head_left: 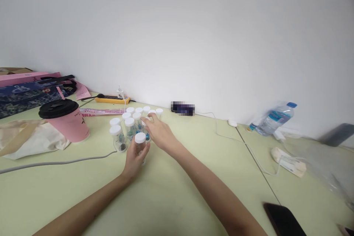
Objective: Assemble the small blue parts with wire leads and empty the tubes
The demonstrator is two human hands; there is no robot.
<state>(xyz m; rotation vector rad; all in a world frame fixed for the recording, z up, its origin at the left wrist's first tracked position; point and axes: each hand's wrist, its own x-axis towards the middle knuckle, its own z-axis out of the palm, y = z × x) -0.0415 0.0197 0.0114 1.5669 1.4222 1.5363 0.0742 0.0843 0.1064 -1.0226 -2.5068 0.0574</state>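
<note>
My left hand (134, 159) is wrapped round a small clear jar with a white lid (140, 138), upright at the front of a group of similar jars. My right hand (160, 129) is closed over the lid of another clear jar with blue contents (147, 137), just behind and to the right of it. Its fingers partly hide that lid. Several more white-lidded jars (129, 127) stand close together behind and to the left, some with green or blue bits inside. A jar with dark contents (119, 140) is at the group's left front.
On the pale green table (177, 191), a pink cup with black lid (69, 125) stands left, beside a cloth bag (33, 140). A yellow power strip (112, 99) lies by the wall. To the right are a tilted water bottle (276, 120), cables and a phone (284, 219).
</note>
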